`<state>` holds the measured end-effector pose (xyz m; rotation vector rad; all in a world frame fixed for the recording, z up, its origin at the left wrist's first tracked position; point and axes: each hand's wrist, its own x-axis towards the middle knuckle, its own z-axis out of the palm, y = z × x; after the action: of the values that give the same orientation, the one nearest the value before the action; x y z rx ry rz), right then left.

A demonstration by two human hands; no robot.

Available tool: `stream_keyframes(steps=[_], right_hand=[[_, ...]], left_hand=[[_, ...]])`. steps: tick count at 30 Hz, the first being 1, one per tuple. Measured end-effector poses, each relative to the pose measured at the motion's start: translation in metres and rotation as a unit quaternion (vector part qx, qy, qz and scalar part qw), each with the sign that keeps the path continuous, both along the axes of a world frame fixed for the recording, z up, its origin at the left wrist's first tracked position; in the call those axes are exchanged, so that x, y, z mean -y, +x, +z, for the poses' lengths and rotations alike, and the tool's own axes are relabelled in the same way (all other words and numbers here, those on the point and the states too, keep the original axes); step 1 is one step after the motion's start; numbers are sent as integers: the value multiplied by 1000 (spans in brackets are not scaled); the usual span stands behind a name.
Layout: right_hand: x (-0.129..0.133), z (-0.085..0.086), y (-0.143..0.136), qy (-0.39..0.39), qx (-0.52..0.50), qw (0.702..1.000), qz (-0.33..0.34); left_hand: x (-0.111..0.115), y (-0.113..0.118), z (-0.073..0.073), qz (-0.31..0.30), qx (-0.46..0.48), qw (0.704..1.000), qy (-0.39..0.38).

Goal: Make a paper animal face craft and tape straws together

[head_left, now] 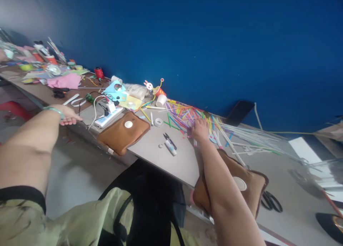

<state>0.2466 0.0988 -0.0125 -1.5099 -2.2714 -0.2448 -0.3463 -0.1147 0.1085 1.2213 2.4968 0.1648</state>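
Note:
My left hand, with a pale green bangle at the wrist, reaches past the table's front edge at the left. Its fingers are stretched out and hold nothing, close to a dark cable and a white power strip. My right hand rests at the near side of a heap of coloured strips. Its fingers curl down into them; what they grip is hidden. Between the hands lie a glue tube, small black snips, a tape roll and a white pen.
A brown cushion-like pouch overhangs the front edge; another sits under my right forearm. Black-handled scissors are at the right. Long pale strips run rightward. A paper cup and pink paper stand near the blue wall.

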Motion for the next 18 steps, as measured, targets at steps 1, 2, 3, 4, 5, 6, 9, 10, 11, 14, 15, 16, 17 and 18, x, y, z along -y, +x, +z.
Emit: stream_keyframes(steps=[1,2,3,4,5,6,9,10,11,14,15,16,17,18], right_hand=[[0,0,0,1,-4,1000,0],[1,0,0,1,-7,1000,0],[1,0,0,2,-9,1000,1],[2,1,0,2,-9,1000,2],[2,1,0,1,-9,1000,3],[2,1,-1,0,-7,1000,3],[3,0,-1,-6,-7,1000,0],[2,0,-1,-8,-9,1000,-1],[2,-1,-1,-8,-11,1000,-1],[-1,-3,-1,-2,-19,1000,4],[-1,-3,-1,1,-22,1000,3],[-1,-3,-1,4,-25,1000,2],[-1,-3,-2,6,-27,1000,1],[0,-2,-2,6,-30,1000,1]], left_hand=[[6,2,1,16,23,999,-44],[12,4,3,37,61,993,-98],[16,4,6,58,99,981,-154],[18,4,10,68,110,975,-183],[19,3,14,65,96,973,-198],[19,2,19,59,64,974,-210],[10,12,32,48,-7,976,-212],[5,22,36,29,-21,977,-208],[-1,37,40,-19,-52,975,-213],[-15,106,50,-244,40,956,-155],[-19,134,52,-330,92,929,-142],[-24,162,54,-395,142,898,-130],[-29,190,54,-444,176,873,-98],[-35,216,53,-482,189,854,-52]])
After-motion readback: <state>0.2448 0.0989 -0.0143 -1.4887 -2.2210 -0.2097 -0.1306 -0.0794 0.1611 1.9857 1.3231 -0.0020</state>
